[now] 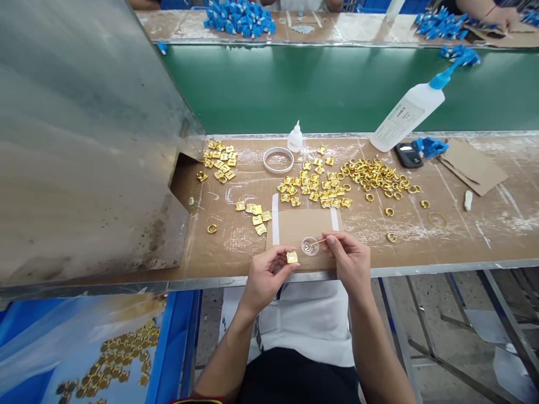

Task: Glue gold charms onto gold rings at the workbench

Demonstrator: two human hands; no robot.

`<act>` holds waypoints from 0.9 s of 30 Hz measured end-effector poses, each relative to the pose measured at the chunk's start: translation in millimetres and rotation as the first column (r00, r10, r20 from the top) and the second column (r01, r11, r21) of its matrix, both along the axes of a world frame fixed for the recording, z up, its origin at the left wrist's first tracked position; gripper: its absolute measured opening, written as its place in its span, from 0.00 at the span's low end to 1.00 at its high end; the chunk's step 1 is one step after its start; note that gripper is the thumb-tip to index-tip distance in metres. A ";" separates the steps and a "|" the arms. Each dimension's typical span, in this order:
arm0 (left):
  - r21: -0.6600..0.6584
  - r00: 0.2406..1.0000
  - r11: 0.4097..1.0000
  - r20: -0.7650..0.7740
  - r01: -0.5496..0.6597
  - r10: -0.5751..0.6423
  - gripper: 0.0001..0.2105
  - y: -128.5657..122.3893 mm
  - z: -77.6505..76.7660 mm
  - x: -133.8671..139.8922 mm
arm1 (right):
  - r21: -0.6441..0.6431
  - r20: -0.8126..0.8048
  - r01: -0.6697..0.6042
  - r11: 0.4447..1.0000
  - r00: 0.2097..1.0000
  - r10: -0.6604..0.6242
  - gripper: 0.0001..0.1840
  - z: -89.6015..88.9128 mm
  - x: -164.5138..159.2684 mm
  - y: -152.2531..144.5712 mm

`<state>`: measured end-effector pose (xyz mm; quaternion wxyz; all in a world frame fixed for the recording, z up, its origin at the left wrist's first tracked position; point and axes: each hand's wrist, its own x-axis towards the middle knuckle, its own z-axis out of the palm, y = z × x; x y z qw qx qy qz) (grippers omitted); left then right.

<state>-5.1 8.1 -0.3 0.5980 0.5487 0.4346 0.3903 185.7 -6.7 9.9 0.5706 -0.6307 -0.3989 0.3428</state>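
My left hand (268, 276) pinches a small square gold piece (292, 257) between thumb and fingers, near the bench's front edge. Closed around a thin wooden stick (319, 242), my right hand (350, 259) holds its tip in a small clear round dish (307, 251). The dish rests on a cardboard sheet (303, 223) taped down with white strips. Several gold square pieces (257, 219) lie just beyond my left hand, and a larger group of gold pieces (314, 185) spreads behind the cardboard. Gold rings (377, 175) are heaped to the right of these.
A tape roll (278, 160), a small white dropper bottle (295, 138) and a large leaning bottle (407, 116) stand at the back. A metal housing (92, 134) blocks the left. Beyond the green belt (295, 84), blue parts (240, 18) lie near another person's hand (503, 18).
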 end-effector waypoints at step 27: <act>0.091 0.990 0.989 0.075 0.114 -0.121 0.10 0.1 1.2 -4.2 | 0.086 0.102 -0.042 0.995 0.994 0.033 0.11 30.4 -43.1 -27.9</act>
